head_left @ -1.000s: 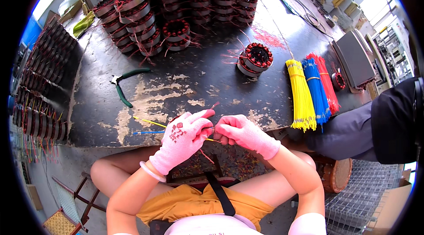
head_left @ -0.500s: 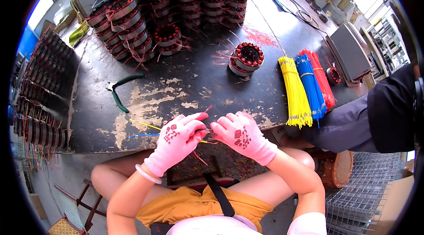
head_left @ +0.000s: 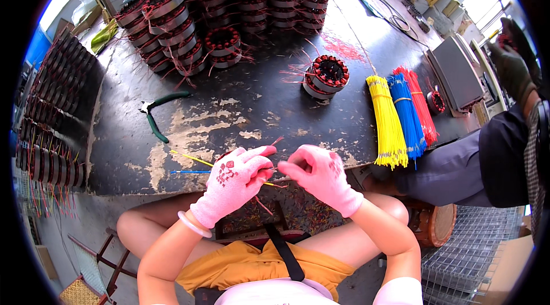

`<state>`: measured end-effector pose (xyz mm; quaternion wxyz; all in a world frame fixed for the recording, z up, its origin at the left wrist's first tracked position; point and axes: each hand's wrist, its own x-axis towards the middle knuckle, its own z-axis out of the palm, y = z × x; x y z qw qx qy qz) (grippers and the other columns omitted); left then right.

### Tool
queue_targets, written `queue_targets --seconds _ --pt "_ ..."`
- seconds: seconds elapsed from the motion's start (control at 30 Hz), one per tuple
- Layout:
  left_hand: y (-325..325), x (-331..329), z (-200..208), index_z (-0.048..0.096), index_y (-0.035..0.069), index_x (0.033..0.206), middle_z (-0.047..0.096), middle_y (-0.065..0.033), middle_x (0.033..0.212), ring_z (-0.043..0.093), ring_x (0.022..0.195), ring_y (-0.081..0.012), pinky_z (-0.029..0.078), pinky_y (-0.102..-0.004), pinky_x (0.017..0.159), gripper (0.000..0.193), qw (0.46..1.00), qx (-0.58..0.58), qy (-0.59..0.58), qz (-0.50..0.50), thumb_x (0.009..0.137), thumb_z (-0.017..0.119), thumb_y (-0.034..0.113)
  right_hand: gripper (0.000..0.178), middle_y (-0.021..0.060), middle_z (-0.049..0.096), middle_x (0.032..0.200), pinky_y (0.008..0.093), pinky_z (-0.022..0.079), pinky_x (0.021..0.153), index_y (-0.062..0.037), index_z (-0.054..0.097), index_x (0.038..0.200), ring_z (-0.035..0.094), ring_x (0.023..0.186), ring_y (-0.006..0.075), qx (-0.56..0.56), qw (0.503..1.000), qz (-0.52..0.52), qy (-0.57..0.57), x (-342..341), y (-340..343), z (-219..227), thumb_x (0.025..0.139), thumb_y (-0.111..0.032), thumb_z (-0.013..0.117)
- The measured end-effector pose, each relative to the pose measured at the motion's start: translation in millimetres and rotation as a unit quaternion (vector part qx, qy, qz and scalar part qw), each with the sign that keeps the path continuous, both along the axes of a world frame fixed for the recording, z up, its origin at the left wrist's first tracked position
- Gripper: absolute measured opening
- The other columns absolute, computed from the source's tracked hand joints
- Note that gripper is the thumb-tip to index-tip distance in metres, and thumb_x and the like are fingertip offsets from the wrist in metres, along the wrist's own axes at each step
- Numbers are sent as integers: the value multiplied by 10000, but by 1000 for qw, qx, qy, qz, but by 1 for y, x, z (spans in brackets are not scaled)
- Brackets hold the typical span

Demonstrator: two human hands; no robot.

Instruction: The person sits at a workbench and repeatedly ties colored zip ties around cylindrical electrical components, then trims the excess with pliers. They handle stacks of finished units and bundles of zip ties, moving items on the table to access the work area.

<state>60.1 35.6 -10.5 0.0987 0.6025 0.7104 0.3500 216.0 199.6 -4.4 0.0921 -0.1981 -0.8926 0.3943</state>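
Both my hands wear pink gloves and meet at the table's near edge. My left hand (head_left: pixel 236 179) is closed round what looks like a wire-wound stator, mostly hidden behind the glove. A yellow wire (head_left: pixel 195 159) and a blue wire (head_left: pixel 189 172) stick out to its left, and thin reddish wire ends (head_left: pixel 264 206) poke out on its near side. Just to the right, my right hand (head_left: pixel 322 176) pinches thumb and forefinger together at a thin wire end by the left fingertips. Beyond them stands a short stack of stators (head_left: pixel 326 76) with loose red leads.
Green-handled cutters (head_left: pixel 153 115) lie left on the worn black table (head_left: pixel 258 99). Yellow (head_left: pixel 387 122), blue (head_left: pixel 407 116) and red (head_left: pixel 421 104) wire bundles lie right. Stator stacks (head_left: pixel 172 24) fill the back left. A co-worker's dark-gloved hand (head_left: pixel 513 70) is at far right.
My right hand has drawn slightly right of my left, its fingers now curled in a pinch. The co-worker's gloved hand has come into view at the right. The whole view has shifted slightly.
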Motion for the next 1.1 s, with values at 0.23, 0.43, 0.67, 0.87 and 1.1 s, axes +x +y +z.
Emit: queue_targets --seconds 0.23,0.43,0.67,0.87,1.1 --pt "2 2 0 689 89 972 706 -27 1266 644 885 -276 551 -402 804 110 1000 17 5 -2 871 710 128 169 -9 581 880 355 492 752 -165 606 919 629 854 181 371 911 97 151 -2 -4 -14 831 -260 715" --pt "2 3 1 674 74 956 721 -52 1229 663 893 -298 549 -408 803 140 1000 14 -1 6 823 713 61 131 32 628 866 408 492 705 -124 667 902 630 816 261 226 969 12 97 21 23 -10 856 -229 732" --pt "-9 -3 17 675 63 1063 685 -117 1268 658 988 -340 542 -436 865 192 998 10 64 -14 873 698 80 228 53 716 902 283 535 668 6 684 1044 667 775 106 -262 963 55 11 -18 1 -6 943 -192 736" --pt "-18 -6 30 663 69 1193 646 -115 1310 611 1163 -333 472 -458 1030 291 987 37 138 76 902 671 73 273 73 727 830 306 536 632 21 686 971 671 749 101 -150 988 26 -31 -23 1 -8 937 -245 739" --pt "-3 2 -5 648 61 1269 656 -130 1294 585 1213 -360 444 -465 1074 330 990 25 106 89 940 630 70 267 73 700 805 302 530 636 -15 699 1024 641 684 133 -257 962 -46 80 11 16 -10 951 -269 734"
